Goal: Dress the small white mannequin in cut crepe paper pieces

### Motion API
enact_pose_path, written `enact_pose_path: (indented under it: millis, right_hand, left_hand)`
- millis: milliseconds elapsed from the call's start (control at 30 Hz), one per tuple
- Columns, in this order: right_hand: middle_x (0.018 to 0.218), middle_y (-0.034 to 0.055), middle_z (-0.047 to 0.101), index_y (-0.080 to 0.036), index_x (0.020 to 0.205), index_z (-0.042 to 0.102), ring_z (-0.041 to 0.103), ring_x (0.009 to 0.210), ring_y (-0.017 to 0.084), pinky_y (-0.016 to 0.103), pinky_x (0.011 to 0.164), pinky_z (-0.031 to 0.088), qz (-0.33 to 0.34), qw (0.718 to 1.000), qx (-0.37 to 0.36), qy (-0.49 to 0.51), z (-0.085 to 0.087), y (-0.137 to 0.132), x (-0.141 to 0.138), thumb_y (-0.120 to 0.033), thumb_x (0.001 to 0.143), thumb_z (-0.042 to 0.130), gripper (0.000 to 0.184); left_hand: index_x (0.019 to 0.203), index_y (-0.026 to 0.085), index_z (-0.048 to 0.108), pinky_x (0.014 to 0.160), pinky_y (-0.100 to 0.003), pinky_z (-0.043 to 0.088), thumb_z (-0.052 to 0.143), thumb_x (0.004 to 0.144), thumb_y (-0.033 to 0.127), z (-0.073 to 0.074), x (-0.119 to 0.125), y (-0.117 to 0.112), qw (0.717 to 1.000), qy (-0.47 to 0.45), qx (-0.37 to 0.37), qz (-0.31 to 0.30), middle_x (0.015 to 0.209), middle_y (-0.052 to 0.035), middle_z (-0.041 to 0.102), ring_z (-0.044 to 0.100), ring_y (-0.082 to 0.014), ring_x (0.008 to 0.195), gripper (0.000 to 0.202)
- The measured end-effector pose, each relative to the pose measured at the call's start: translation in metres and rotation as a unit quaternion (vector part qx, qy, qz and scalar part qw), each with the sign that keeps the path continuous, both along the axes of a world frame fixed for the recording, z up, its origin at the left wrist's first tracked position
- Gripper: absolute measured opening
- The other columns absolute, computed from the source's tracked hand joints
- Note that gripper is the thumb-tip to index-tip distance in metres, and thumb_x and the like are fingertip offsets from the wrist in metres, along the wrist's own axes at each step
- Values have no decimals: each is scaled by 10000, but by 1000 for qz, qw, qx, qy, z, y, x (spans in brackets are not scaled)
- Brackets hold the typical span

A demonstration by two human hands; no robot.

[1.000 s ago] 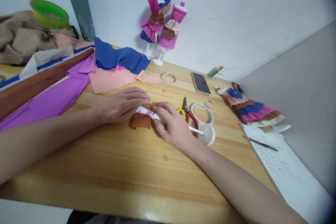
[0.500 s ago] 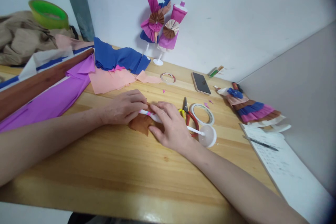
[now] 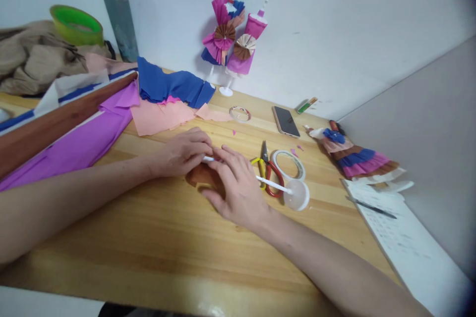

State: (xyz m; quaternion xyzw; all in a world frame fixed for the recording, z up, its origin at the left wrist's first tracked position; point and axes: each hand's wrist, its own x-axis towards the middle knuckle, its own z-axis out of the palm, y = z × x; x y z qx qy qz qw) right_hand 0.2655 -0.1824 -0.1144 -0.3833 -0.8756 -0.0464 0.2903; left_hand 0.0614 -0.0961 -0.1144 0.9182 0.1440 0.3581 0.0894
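My left hand (image 3: 182,151) rests on the wooden table (image 3: 148,237), fingertips pinched on the top end of a small white mannequin stand (image 3: 293,193) that lies on its side. My right hand (image 3: 234,185) lies over the stand's body and presses a piece of brown crepe paper (image 3: 199,176) around it; its fingers curl over the paper. The stand's thin rod and round white base stick out to the right of my right hand. Red-handled scissors (image 3: 269,171) lie just behind the rod.
A roll of white tape (image 3: 289,164), a smaller tape ring (image 3: 240,113) and a phone (image 3: 285,121) lie behind. Two dressed paper mannequins (image 3: 232,39) stand by the wall, another (image 3: 353,158) lies at right. Crepe sheets (image 3: 92,129) cover the left; a notepad with pen (image 3: 394,237) sits at right.
My right hand has slid down over the stand, covering its white body and the brown paper. The left hand stays pinched at the top end. The camera shifted slightly.
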Motion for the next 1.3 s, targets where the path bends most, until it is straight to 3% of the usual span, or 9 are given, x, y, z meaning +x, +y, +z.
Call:
enact_pose_path:
  millis: [100,233,400,500,667,833,967,1133,1300]
  right_hand:
    - [1109,136,697,-204,926,614,633,1097,266,448,909,518,2,994,-19,111,-1,6,2,-194,890,580,51]
    - [961,89,720,-214,793,600,683,956,214,381,840,545,-8,970,-79,230,2,13,4,-179,876,588,91]
    - [880,75,739,-210,716,603,705,857,213,366,786,548,-45,946,-133,291,6,18,8,-205,854,601,138]
    - [880,78,744,-212,695,594,704,835,215,368,771,546,-65,940,-151,300,7,21,10,-230,845,602,152]
    - [888,73,744,-218,678,574,697,844,221,373,780,537,-69,937,-157,304,7,22,9,-236,835,595,160]
    - [907,66,734,-215,684,568,685,846,212,366,790,528,-70,941,-155,294,8,21,8,-218,840,595,158]
    - [939,73,726,-211,705,569,679,866,206,359,793,525,-48,953,-132,269,8,18,8,-198,844,595,142]
    - [992,84,726,-210,814,616,680,902,213,369,807,532,-17,961,-119,249,11,15,7,-242,842,638,48]
    - [939,71,732,-215,736,570,684,850,201,349,769,536,-40,954,-127,269,11,16,6,-195,850,583,117]
  left_hand:
    - [997,162,642,810,-331,499,428,935,120,-2,-3,3,1000,-3,-16,-7,954,-92,672,606,-184,903,227]
    - [1088,171,604,844,-355,494,394,944,149,2,-6,3,999,6,-36,-39,989,-108,686,619,-204,931,255]
    - [1243,188,523,904,-382,479,424,860,112,6,-5,2,998,34,-21,-48,1061,-104,679,616,-233,989,403]
    - [1273,195,487,946,-389,462,472,777,58,7,-3,0,997,61,-25,-28,1104,-95,660,594,-236,1038,515]
    - [1121,168,561,902,-372,465,574,790,102,7,1,-3,992,119,-40,25,1031,-83,660,602,-235,979,337]
    - [966,155,591,848,-378,485,559,891,186,1,3,-1,994,98,40,35,1011,-109,684,620,-235,934,87]
    - [925,166,601,843,-357,494,544,939,246,-2,1,1,995,54,83,28,986,-99,707,633,-210,914,100]
    - [915,177,625,828,-326,512,537,947,238,-2,1,0,999,22,24,34,981,-85,714,645,-188,923,112]
    - [858,170,615,771,-319,514,559,936,244,-5,4,-1,998,-12,-25,50,893,-68,708,646,-184,856,121]
